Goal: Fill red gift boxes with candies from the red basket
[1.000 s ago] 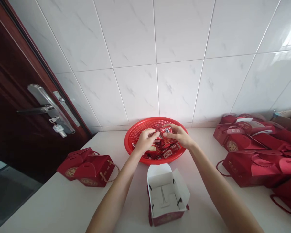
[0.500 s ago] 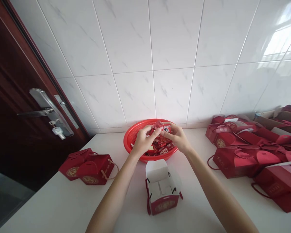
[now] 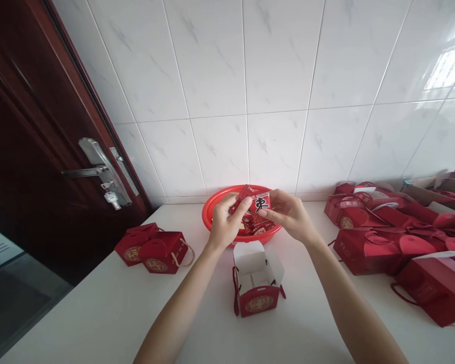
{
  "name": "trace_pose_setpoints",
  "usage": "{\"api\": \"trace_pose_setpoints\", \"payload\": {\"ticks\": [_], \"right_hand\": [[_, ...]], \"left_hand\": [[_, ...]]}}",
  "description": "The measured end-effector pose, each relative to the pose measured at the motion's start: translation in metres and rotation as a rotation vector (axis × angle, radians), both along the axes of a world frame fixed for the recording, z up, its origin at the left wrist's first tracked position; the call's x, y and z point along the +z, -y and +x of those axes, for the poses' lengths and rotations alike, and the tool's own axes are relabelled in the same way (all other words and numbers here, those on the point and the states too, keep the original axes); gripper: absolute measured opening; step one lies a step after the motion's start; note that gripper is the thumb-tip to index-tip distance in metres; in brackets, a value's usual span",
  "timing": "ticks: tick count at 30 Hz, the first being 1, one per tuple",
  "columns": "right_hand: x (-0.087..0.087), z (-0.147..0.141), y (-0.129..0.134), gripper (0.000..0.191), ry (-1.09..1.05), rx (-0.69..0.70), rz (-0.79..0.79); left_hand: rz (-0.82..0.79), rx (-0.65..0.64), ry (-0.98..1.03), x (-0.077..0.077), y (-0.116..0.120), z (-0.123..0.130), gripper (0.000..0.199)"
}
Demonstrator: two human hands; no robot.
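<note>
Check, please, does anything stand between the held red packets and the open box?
Two low things, it seems: the red basket's near rim and the raised white flap of the open box. The left hand and right hand hold the red packets.

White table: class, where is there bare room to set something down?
Bare table: before the left pair of boxes; between the open box and the right-hand boxes, though the right forearm crosses it. Crowded: the right side and the basket, beneath left hand and right hand.
</note>
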State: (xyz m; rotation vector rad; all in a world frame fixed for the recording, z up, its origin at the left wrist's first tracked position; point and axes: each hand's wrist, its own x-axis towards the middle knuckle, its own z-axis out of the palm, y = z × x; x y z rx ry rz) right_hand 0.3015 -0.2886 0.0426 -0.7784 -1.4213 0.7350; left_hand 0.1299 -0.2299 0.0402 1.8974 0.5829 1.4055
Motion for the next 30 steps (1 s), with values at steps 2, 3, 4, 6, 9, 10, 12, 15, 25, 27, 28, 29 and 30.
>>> {"api": "trace_pose_setpoints", "payload": {"ticks": [2,3,4,6,9,10,12,15,25,27,28,29,30], "right_hand": [[0.001,-0.003,0.003,0.020,0.007,0.005,0.014],[0.001,-0.004,0.004,0.020,0.004,0.008,0.016],[0.001,-0.005,0.006,0.019,-0.005,0.013,0.017],[0.003,-0.006,0.008,0.019,-0.028,0.032,0.009],[0.006,-0.006,0.010,0.021,-0.056,0.072,-0.016],[0.007,-0.006,0.011,0.022,-0.061,0.091,-0.030],[0.007,-0.004,0.011,0.022,-0.063,0.135,-0.058],[0.006,0.000,0.011,0.021,-0.047,0.174,-0.076],[0.013,0.013,0.023,0.015,0.256,0.075,-0.173],[0.012,0.005,0.024,0.007,0.443,0.112,-0.192],[0.010,0.000,0.023,0.006,0.536,0.122,-0.211],[0.008,-0.006,0.022,0.008,0.629,0.121,-0.240],[0.006,-0.011,0.020,0.011,0.724,0.104,-0.278]], "left_hand": [[-0.073,-0.021,0.018,0.000,0.003,-0.002,0.034],[-0.111,-0.032,0.027,0.000,0.004,-0.004,0.034],[-0.143,-0.046,0.034,0.001,0.004,-0.006,0.034],[-0.186,-0.086,0.036,0.002,0.006,-0.010,0.034],[-0.189,-0.127,0.002,0.005,0.007,-0.016,0.036],[-0.172,-0.129,-0.012,0.006,0.008,-0.018,0.036],[-0.126,-0.123,-0.037,0.008,0.010,-0.021,0.036],[-0.053,-0.122,-0.082,0.010,0.010,-0.026,0.034],[0.085,-0.207,-0.544,0.040,0.012,-0.080,0.031],[0.081,-0.324,-0.652,0.047,0.018,-0.087,0.035],[0.072,-0.370,-0.683,0.050,0.021,-0.089,0.036],[0.054,-0.414,-0.707,0.051,0.023,-0.090,0.036],[0.030,-0.463,-0.729,0.052,0.024,-0.089,0.034]]}}
